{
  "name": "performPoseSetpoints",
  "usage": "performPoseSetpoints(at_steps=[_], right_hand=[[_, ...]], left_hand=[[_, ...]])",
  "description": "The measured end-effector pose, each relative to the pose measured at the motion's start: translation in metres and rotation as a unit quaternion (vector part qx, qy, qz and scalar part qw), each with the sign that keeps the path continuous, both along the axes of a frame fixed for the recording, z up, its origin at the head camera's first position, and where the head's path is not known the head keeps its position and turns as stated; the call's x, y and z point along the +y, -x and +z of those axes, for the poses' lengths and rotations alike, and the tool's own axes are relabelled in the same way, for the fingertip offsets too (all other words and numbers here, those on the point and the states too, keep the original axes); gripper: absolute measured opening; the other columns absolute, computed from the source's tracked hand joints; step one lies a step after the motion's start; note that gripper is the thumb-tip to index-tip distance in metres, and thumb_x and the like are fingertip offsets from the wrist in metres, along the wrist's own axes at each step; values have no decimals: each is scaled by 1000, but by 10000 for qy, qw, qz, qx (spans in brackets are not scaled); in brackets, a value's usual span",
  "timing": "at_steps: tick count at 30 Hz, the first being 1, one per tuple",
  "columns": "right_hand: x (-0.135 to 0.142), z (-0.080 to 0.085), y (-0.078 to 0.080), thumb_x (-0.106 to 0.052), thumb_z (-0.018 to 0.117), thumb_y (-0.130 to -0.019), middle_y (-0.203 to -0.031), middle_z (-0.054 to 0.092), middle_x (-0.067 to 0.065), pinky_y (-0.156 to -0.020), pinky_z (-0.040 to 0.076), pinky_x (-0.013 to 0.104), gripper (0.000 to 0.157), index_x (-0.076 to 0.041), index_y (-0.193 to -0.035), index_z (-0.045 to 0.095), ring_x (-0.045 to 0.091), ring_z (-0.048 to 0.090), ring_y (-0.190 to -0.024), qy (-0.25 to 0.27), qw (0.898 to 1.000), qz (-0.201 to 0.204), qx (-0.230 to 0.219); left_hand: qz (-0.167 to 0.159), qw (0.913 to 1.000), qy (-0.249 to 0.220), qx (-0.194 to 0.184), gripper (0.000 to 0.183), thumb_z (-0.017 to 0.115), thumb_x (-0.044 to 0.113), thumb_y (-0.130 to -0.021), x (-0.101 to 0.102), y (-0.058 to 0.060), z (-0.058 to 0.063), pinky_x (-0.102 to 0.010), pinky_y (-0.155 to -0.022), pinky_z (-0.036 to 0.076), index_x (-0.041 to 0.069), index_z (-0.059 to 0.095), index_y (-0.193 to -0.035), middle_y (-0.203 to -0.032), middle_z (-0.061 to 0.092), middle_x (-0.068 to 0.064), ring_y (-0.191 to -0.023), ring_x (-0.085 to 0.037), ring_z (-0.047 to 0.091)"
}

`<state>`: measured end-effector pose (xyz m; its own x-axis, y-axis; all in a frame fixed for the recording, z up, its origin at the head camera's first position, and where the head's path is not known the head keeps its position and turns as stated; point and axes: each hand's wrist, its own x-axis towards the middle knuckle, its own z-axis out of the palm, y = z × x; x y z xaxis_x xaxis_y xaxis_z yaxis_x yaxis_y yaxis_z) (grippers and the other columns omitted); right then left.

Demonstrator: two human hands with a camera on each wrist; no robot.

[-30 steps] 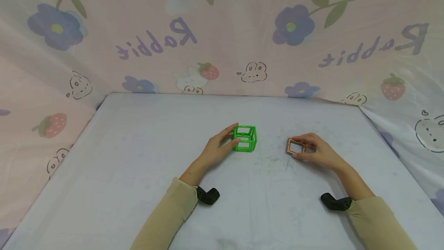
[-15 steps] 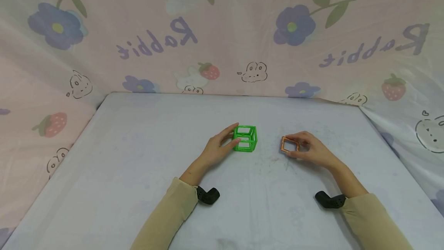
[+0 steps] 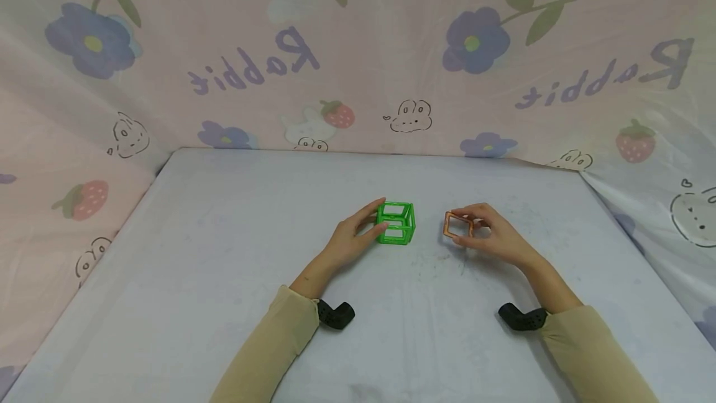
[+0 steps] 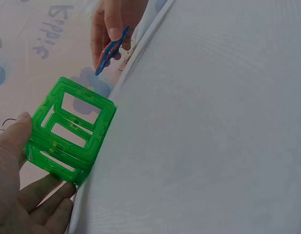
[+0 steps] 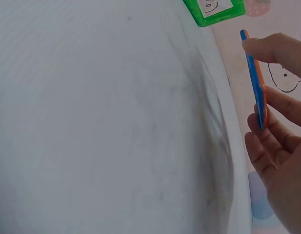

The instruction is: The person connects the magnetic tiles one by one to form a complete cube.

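My left hand [image 3: 345, 244] holds a green open-framed cube [image 3: 396, 227] of magnetic tiles, at the middle of the table. In the left wrist view the thumb lies on one side of the green cube [image 4: 102, 134] and the other fingers reach below it. Off to its right, my right hand [image 3: 498, 241] pinches a square magnetic tile frame [image 3: 446, 225] between thumb and fingers. Seen edge-on in the right wrist view, this tile [image 5: 258, 87] is blue on one face and orange on the other. A small gap separates tile and cube.
A white cloth covers the table [image 3: 224, 254]. Behind it hangs a pink curtain [image 3: 358, 79] printed with flowers, rabbits and strawberries. Black devices, one by the left cuff [image 3: 335, 316] and one by the right cuff [image 3: 523, 317], sit at the wrists.
My right hand has moved left with the orange and blue tile, closer to the green cube, and slightly away from me. The left hand and cube have stayed in place.
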<state>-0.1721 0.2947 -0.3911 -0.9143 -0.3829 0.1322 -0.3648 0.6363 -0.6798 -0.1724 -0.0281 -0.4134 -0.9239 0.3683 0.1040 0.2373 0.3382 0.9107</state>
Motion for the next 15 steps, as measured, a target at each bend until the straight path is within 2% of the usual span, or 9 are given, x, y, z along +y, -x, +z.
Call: performPoseSetpoints(at_steps=[7, 15], right_hand=[[-11, 4, 4, -15, 77, -81, -121, 56, 9, -86, 44, 28, 50, -9, -128, 60, 24, 50, -102, 156, 9998, 79, 124], [-22, 8, 7, -12, 77, -81, -119, 58, 9, -84, 45, 30, 51, -10, -129, 60, 20, 51, -100, 369, 9988, 233, 236]], left_hand=[[-35, 10000, -5, 32, 55, 57, 37, -96, 0, 0, 0, -40, -112, 33, 32, 38, -147, -140, 53, -5, -131, -22, 48], [-52, 10000, -8, 37, 55, 57, 38, -96, 0, 0, 0, -38, -112, 34, 31, 38, -148, -139, 54, -5, -132, -21, 47]])
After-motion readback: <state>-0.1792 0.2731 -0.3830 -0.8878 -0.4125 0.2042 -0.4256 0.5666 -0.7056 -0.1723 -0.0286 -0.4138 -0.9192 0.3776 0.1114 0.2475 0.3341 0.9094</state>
